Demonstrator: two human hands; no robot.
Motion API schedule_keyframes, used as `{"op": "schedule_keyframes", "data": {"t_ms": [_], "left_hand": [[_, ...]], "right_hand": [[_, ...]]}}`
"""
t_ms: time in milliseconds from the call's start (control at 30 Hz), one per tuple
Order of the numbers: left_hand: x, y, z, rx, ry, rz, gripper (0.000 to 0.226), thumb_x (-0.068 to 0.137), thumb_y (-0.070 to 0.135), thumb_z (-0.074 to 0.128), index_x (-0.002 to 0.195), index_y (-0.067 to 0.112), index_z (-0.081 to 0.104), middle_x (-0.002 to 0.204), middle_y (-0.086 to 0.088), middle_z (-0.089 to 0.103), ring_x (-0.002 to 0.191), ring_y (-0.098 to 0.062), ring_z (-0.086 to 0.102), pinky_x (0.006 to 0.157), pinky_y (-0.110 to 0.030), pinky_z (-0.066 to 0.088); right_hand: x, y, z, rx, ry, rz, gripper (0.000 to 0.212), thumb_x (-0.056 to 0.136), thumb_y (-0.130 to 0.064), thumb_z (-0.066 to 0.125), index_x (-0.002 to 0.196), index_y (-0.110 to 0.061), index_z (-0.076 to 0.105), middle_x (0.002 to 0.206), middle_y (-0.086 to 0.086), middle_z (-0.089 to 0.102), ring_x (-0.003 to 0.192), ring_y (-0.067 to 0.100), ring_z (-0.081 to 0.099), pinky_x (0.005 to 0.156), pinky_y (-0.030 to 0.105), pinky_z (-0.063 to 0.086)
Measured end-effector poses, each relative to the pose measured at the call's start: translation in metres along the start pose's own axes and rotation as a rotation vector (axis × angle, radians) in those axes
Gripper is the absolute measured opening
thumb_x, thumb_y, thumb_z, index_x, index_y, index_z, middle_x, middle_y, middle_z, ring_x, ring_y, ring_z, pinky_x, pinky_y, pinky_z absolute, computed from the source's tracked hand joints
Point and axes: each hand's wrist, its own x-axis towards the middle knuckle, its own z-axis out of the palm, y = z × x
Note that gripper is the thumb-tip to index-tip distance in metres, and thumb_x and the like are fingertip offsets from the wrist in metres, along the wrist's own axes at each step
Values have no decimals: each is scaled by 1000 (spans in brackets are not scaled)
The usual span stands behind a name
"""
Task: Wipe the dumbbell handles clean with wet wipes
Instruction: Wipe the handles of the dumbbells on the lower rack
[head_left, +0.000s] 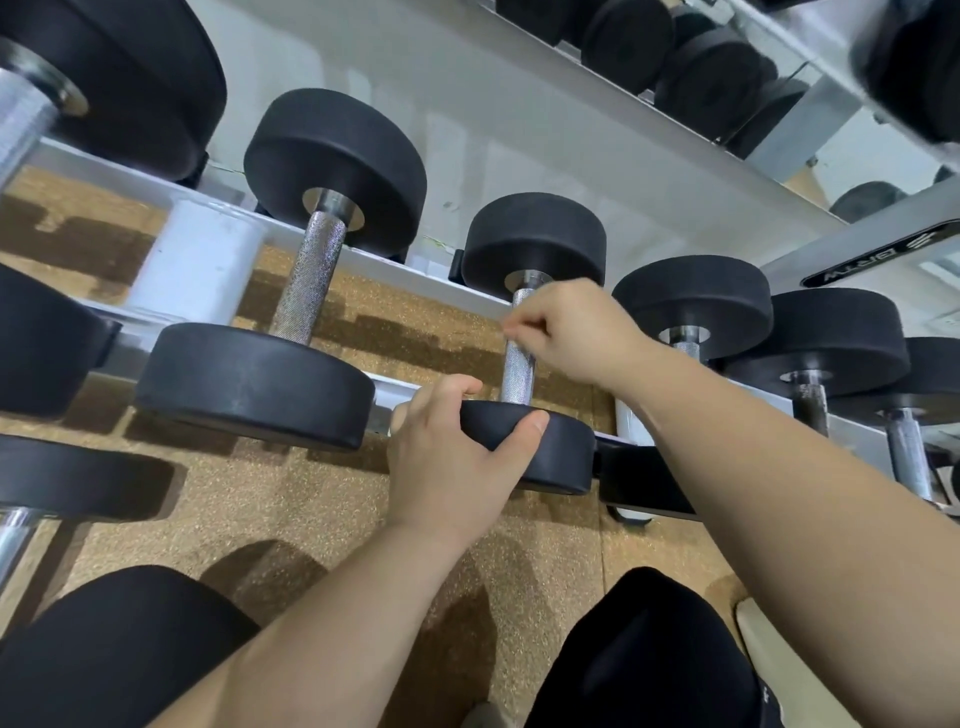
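A black dumbbell lies on the white rack in the middle of the head view, its knurled steel handle (518, 371) running between two round heads. My left hand (457, 457) grips the rim of the near head (561, 447), thumb over the top edge. My right hand (566, 332) is curled round the upper part of the handle, just under the far head (535, 239). No wet wipe shows clearly; whatever lies inside the right fist is hidden.
More black dumbbells sit left (306, 291) and right (696, 312) on the same white rack rail (197, 260); an upper shelf (649, 52) holds others. Brown speckled floor (291, 509) lies below. My knees in black fabric (119, 649) are at the bottom.
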Motion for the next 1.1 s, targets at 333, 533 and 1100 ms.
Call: {"op": "schedule_keyframes", "data": {"t_ms": [333,533,1100], "left_hand": [[-1,0,0,-14,-11,-12,73,67,83,44,123,37,52,116,17,51,116,-12,41,101,-38,45],[-1,1,-1,-25,-8,-23,74,64,82,45,122,37,53,114,15,52,115,-14,42,102,-40,44],[0,-1,1,-31,9,-10,73,65,82,45,121,37,55,117,16,54,117,-14,44,103,-42,43]], "right_hand": [[9,5,9,49,148,110,18,94,-36,63,102,-31,78,98,-8,74,90,15,65,77,38,56],[-36,-3,9,376,-110,81,11,89,-29,74,97,-27,81,80,-14,74,73,1,64,67,16,46],[-31,-1,-1,266,-276,-59,10,89,-25,74,97,-23,81,74,-26,67,74,-13,61,66,5,40]]}}
